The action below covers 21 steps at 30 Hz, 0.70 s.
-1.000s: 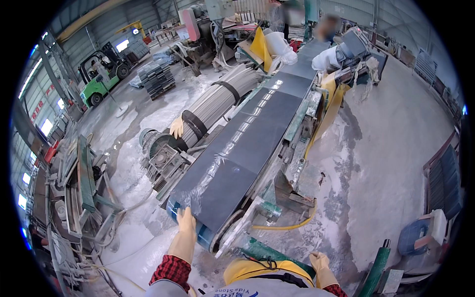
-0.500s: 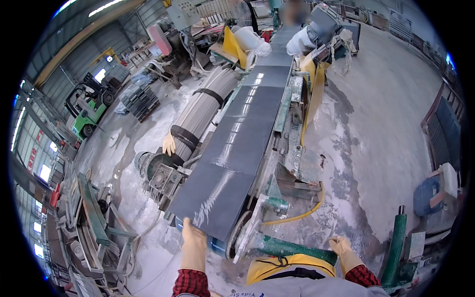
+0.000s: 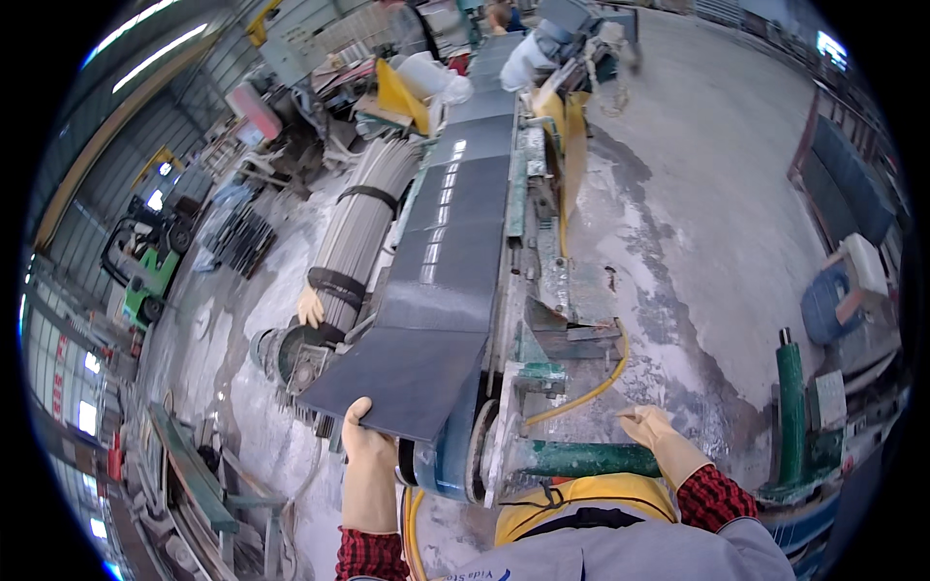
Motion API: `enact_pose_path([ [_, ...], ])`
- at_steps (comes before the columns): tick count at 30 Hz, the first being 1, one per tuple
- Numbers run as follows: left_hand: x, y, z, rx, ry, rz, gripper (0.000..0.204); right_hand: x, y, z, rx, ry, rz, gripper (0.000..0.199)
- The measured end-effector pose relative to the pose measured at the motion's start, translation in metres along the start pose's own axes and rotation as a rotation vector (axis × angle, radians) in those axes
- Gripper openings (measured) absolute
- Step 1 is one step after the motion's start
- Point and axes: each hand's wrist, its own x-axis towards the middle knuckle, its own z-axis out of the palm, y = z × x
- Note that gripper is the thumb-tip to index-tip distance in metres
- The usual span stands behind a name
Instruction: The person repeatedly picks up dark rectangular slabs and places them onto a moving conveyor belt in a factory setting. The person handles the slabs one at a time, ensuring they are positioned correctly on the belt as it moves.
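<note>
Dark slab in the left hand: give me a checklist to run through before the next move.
1. Left hand on the slab: ok, touching its near edge.
2. Right hand on the slab: not ok, well apart from it.
3. Gloves on: ok, both hands.
4. Slab square with the belt: not ok, turned, its left corner jutting past the belt's side.
5. Underside supported: cannot tell, hidden from this view.

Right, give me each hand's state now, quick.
Left gloved hand: closed on the near edge of a dark grey slab, thumb on top.
Right gloved hand: fingers partly curled, nothing visible in it; open or closed can't be told.
</note>
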Motion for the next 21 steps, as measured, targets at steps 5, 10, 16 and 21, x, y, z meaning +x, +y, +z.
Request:
enact_pose_path([
  [5, -0.050, 0.030, 0.025, 0.057, -0.082, 0.100, 0.051, -0.056, -0.064, -0.045, 0.211, 0.056, 0.023, 0.026],
  [10, -0.084, 0.054, 0.034, 0.007, -0.289, 0.088, 0.046, -0.077, -0.071, -0.031, 0.479, -0.057, 0.017, 0.028],
  [16, -0.134, 0.014, 0.095, 0.025, -0.617, -0.099, 0.051, -0.126, -0.126, -0.061, 1.046, -0.303, -0.266, 0.057],
  [21, -0.180, -0.077, 0.158, 0.153, -0.837, -0.491, 0.062, -0.166, -0.070, -0.068, 2.219, -0.627, -0.398, 0.064],
])
